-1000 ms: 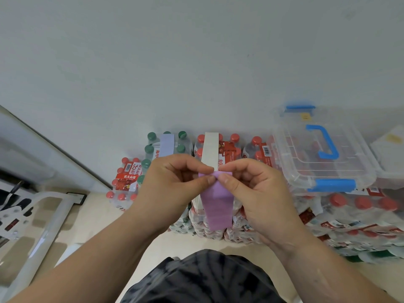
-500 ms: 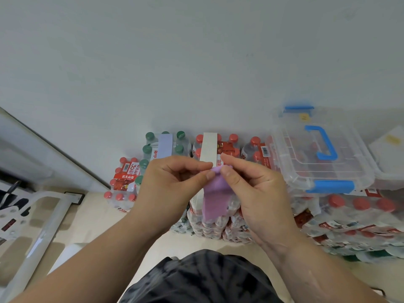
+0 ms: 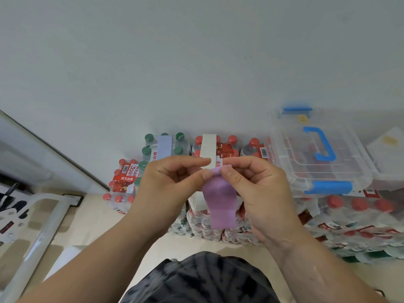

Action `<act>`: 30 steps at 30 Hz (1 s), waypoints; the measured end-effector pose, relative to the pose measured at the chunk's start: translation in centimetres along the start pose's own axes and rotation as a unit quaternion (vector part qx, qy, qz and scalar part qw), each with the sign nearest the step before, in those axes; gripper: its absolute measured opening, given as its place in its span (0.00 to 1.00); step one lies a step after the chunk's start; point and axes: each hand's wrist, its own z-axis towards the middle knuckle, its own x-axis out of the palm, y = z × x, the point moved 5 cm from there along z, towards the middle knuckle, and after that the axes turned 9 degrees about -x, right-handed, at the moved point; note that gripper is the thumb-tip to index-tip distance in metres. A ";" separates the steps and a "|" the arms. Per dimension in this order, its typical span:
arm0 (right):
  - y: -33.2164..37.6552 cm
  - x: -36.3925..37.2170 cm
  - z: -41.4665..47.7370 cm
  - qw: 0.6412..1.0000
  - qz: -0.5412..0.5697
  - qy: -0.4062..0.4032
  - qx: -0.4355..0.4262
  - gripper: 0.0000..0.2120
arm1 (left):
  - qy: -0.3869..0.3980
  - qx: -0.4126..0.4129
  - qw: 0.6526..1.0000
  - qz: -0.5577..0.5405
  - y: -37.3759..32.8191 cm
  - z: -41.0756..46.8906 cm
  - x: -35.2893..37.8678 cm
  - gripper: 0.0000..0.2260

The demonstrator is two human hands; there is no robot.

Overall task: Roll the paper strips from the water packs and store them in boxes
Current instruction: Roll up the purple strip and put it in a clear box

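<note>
I'm at the start of the rolling step. My left hand [image 3: 172, 184] and right hand [image 3: 258, 189] are close together, left of the clear box [image 3: 341, 178], and both pinch the top end of the purple strip [image 3: 220, 204] between thumb and fingertips. That end looks bunched into a first turn, while the rest hangs loose below. Next, I judge, comes a tight, even winding down the hanging length, then a carry to the box. Its lid is closed, with blue latches and a blue handle, so it needs opening first. Through the clear plastic I cannot tell whether any rolls lie inside. It rests on the water packs [image 3: 360, 215]. Just left of the box a white strip [image 3: 208, 147] waits on a red-capped pack, and further left a pale blue strip [image 3: 164, 145] on a green-capped one.
</note>
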 end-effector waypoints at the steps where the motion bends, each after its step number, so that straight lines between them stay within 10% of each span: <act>1: 0.0 0.0 -0.1 1.000 0.000 0.002 0.000 0.09 | 0.001 -0.006 1.000 -0.002 0.1 0.0 0.0 0.09; 30: 0.4 -0.6 -0.2 0.999 -0.024 0.015 -0.035 0.04 | 0.001 -0.018 1.000 0.019 0.8 0.2 0.3 0.07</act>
